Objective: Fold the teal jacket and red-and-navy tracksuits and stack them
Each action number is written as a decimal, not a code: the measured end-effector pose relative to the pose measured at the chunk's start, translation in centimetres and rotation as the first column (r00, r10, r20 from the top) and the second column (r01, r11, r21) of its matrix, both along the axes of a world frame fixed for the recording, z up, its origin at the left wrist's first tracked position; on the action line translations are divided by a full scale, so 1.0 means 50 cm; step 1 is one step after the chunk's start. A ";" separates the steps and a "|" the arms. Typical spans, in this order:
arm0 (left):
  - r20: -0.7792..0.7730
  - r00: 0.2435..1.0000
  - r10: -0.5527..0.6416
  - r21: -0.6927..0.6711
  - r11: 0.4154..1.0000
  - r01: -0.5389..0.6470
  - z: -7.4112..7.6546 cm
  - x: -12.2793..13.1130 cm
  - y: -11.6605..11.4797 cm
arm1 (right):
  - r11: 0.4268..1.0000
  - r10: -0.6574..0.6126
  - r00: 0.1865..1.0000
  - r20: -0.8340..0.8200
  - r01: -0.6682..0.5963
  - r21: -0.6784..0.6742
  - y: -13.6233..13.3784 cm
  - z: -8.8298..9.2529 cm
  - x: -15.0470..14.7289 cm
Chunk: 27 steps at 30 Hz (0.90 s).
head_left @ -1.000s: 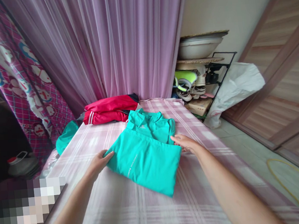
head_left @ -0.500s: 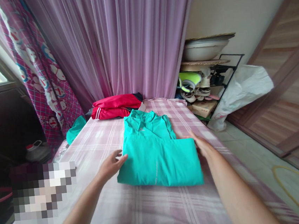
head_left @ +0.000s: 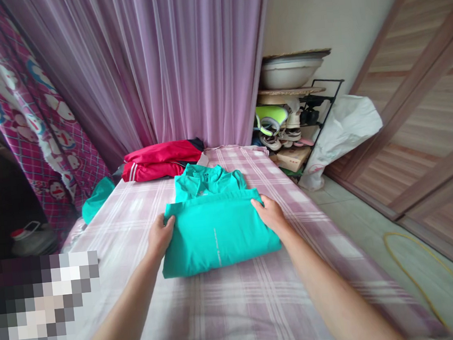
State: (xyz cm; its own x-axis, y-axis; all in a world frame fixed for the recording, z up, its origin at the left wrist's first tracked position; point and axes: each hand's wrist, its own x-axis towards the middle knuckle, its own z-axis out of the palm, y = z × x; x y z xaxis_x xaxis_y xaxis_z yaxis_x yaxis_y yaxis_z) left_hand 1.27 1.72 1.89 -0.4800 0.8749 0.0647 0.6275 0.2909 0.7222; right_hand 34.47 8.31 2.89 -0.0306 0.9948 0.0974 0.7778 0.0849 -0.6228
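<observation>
A folded teal shirt [head_left: 216, 230] lies on the pink checked table cover [head_left: 240, 307], collar end pointing away from me. My left hand [head_left: 159, 236] grips the shirt's left edge, thumb on top and fingers curled under. On the other side, my right hand [head_left: 270, 214] holds the right edge near the top fold in the same way. Both hands sit at the ends of the upper fold line.
A folded red garment [head_left: 161, 162] lies at the table's far end. Another teal cloth [head_left: 95, 200] hangs off the left edge. A shoe rack [head_left: 294, 126] with a basin and a white sack [head_left: 343, 129] stand to the right. Purple curtains hang behind.
The shirt has been straightened square to me. Both hands moved from resting open beside it to gripping its left and right edges, and the lower part now lies folded up over the body.
</observation>
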 end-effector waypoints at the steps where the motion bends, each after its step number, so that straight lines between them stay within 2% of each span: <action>1: -0.009 1.000 -0.006 -0.049 0.999 0.005 -0.003 -0.004 0.002 | 0.999 -0.028 0.993 0.115 0.030 -0.022 0.003 -0.010 -0.014; 4: 0.005 0.999 -0.049 -0.151 0.987 0.049 -0.005 -0.014 0.016 | 0.994 -0.049 0.945 0.323 0.078 -0.079 -0.002 -0.042 -0.036; 7: -0.067 0.996 -0.064 -0.130 0.990 0.055 0.008 -0.015 0.021 | 0.994 -0.047 0.941 0.336 0.077 -0.078 -0.010 -0.052 -0.027; 9: -0.219 0.969 -0.117 -0.045 0.993 0.110 0.022 0.003 0.014 | 0.995 -0.063 0.950 0.306 0.081 -0.049 -0.013 -0.038 -0.014; 12: -0.461 0.842 -0.281 0.015 0.946 0.323 0.036 0.068 -0.004 | 0.992 -0.115 0.960 0.255 0.097 0.080 -0.021 0.000 -0.008; 14: -0.539 0.754 -0.376 -0.044 0.906 0.420 0.032 0.123 -0.011 | 0.975 -0.057 0.973 0.223 0.006 0.223 -0.034 0.020 -0.023; 16: -0.550 0.713 -0.434 -0.119 0.886 0.448 0.014 0.167 -0.010 | 0.934 0.108 0.961 0.254 -0.186 0.306 -0.053 0.023 -0.048; 17: -0.537 0.713 -0.451 -0.154 0.883 0.443 0.002 0.181 -0.007 | 0.914 0.196 0.935 0.297 -0.284 0.290 -0.063 0.016 -0.062; 19: -0.506 0.727 -0.463 -0.205 0.884 0.420 -0.022 0.191 0.000 | 0.902 0.320 0.869 0.377 -0.401 0.158 -0.077 -0.006 -0.086; 22: -0.492 0.736 -0.464 -0.224 0.885 0.408 -0.047 0.181 0.009 | 0.913 0.380 0.830 0.408 -0.407 -0.022 -0.081 -0.042 -0.103; 27: -0.499 0.710 -0.497 -0.238 0.867 0.438 -0.053 0.173 0.012 | 0.930 0.351 0.849 0.395 -0.363 -0.046 -0.065 -0.061 -0.100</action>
